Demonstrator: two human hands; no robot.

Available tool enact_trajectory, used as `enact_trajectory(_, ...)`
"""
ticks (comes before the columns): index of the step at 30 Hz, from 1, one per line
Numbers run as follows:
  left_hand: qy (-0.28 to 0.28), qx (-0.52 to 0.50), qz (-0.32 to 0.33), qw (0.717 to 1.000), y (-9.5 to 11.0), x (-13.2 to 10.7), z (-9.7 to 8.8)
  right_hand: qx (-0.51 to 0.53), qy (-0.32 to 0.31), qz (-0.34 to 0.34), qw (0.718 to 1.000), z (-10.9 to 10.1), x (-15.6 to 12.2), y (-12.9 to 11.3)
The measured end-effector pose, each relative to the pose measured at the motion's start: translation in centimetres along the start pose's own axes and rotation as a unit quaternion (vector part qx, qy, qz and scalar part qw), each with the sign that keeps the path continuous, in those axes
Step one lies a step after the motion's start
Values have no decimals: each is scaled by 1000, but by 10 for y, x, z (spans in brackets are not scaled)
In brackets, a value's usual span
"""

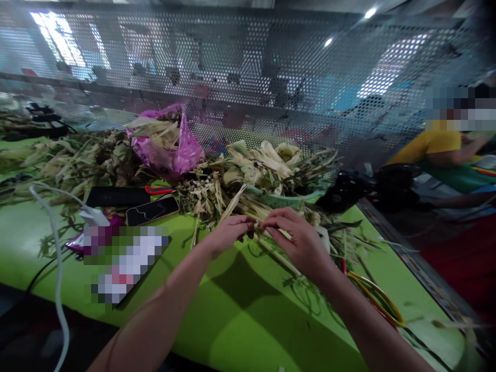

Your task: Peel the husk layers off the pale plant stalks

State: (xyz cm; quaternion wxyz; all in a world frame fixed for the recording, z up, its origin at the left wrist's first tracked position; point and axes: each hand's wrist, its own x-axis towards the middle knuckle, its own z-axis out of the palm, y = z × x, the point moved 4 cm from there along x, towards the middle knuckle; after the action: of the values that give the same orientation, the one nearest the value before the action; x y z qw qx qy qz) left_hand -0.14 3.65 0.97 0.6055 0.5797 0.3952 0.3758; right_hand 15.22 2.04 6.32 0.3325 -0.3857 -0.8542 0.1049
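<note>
Forearms (174,292) reach over the front of the green table (240,330), and at their far ends the left hand (232,230) and right hand (296,240) come together around a small piece of pale husk (259,227). The right hand pinches one end; the left, its grip half hidden, seems to pinch the other. The piece sits just above the table between them, its long axis seemingly crosswise, hand to hand — too small and too covered to say which end tapers. It should be feather-light, dry and papery: pliable along its length, apt to split if pulled sideways, hardly slippery. A light pinch near each end looks the best hold. Just beyond, a loose strip (234,202) points up and away, leaning right. Farther back are heaped husks (279,160) in a pale green basket (287,200) — then the perforated screen (256,67).
</note>
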Motion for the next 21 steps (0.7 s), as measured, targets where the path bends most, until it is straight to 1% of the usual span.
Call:
enact_trajectory(4, 10, 4, -3, 1000, 0, 0, 1, 4, 27, 6, 1000, 0, 0, 0)
enact_trajectory(10, -7, -7, -2, 1000, -2, 0, 5, -2, 42, 12, 999, 8, -4, -2)
enact_trajectory(12, -18, -14, 4, 1000, -2, -1, 6, -8, 52, 9, 999, 8, -5, -2)
enact_trajectory(14, -42, -26, 21, 999, 0, -1, 9, -11, 59, 5, 998, 8, -5, -3)
enact_trajectory(16, -60, -39, 38, 997, 1, 0, 12, -10, 55, -2, 998, 7, -5, -4)
enact_trajectory(18, -50, -49, 36, 997, 0, 1, 13, -10, 47, -6, 999, 6, -4, -5)
enact_trajectory(21, -8, -50, 40, 998, -1, 3, 11, -25, 59, 1, 998, 2, -2, -5)
